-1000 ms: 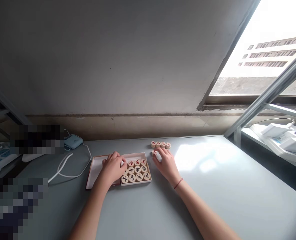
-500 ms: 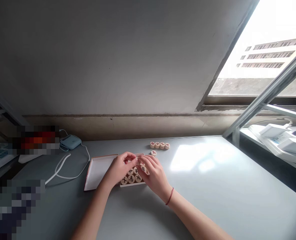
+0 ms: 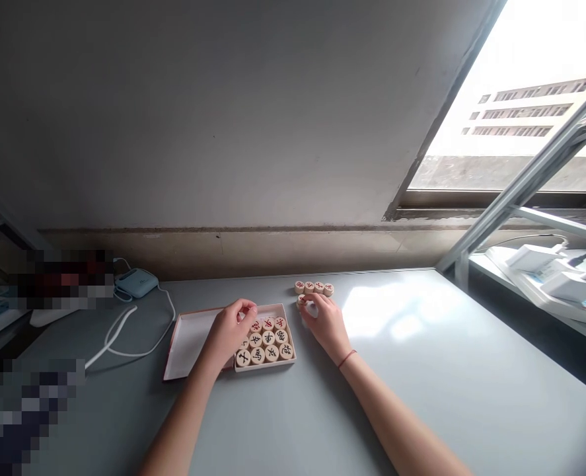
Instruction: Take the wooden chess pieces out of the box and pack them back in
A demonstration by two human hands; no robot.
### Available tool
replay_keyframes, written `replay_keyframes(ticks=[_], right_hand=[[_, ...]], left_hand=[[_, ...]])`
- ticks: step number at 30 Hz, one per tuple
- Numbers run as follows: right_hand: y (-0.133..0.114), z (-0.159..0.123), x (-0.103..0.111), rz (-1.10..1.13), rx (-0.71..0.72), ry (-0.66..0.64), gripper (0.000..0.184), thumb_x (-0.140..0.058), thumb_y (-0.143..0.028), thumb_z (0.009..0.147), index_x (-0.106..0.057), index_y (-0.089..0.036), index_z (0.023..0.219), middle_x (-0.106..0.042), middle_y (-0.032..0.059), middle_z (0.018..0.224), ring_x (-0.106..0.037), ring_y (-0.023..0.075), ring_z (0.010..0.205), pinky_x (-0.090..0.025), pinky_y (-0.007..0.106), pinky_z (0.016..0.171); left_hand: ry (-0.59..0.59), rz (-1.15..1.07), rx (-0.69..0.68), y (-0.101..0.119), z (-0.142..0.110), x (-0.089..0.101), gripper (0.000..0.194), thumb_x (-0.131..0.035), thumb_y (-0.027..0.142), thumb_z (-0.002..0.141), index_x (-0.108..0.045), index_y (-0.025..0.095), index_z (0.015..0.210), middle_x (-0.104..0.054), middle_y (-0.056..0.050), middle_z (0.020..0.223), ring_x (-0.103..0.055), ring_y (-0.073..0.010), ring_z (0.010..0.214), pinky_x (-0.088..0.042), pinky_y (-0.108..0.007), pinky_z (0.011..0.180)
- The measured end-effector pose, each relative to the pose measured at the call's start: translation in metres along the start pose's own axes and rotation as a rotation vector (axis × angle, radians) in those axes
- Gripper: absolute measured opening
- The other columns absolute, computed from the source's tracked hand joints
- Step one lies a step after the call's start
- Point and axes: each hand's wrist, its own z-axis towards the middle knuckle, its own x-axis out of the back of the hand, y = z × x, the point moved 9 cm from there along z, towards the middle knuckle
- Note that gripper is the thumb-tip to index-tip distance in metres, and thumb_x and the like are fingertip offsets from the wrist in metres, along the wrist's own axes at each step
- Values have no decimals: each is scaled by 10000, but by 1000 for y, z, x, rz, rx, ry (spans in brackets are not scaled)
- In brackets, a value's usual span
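Round wooden Chinese chess pieces (image 3: 271,354) with black and red characters lie in rows inside a shallow white box (image 3: 265,367). Over the left side of the box hovers my left hand (image 3: 234,325), thumb and fingers curled together; whatever they may pinch is hidden. Beyond the box's right edge, my right hand (image 3: 326,324) has its fingertips on a Chinese chess piece (image 3: 300,300), partly covered by the fingers. Just behind it stands a row of several pieces (image 3: 319,288) with red characters. The box's open lid (image 3: 191,344) lies on the left, partly behind my left forearm.
A white cable (image 3: 124,352) loops across the grey desk (image 3: 293,423) at left, near a light blue device (image 3: 137,283). The wall closes off the back. At right are a slanted metal frame (image 3: 501,192) and a shelf with white chargers (image 3: 535,256).
My hands have moved apart. The right went from above the box to the piece in front of the back row; the left drew slightly left, uncovering more pieces in the box.
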Motion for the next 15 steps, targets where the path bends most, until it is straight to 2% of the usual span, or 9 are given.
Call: replay_keyframes(ticks=[9, 15], right_hand=[[-4, 1, -3, -61, 14, -21, 109, -494, -231, 829, -600, -233, 853, -688, 47, 840, -601, 213, 765, -432, 315, 665], [-1, 0, -5, -93, 6, -16, 117, -509, -201, 799, -596, -230, 873, -689, 52, 859, -598, 227, 792, -417, 320, 652]], left_hand=[[-5, 54, -15, -1, 1, 0, 328, -439, 469, 825, -640, 213, 864, -645, -3, 712, -633, -183, 711, -444, -250, 628], [3, 185, -6, -1, 2, 2, 309, -399, 435, 853, -624, 226, 875, -670, -7, 764, -639, -181, 720, -444, -256, 653]])
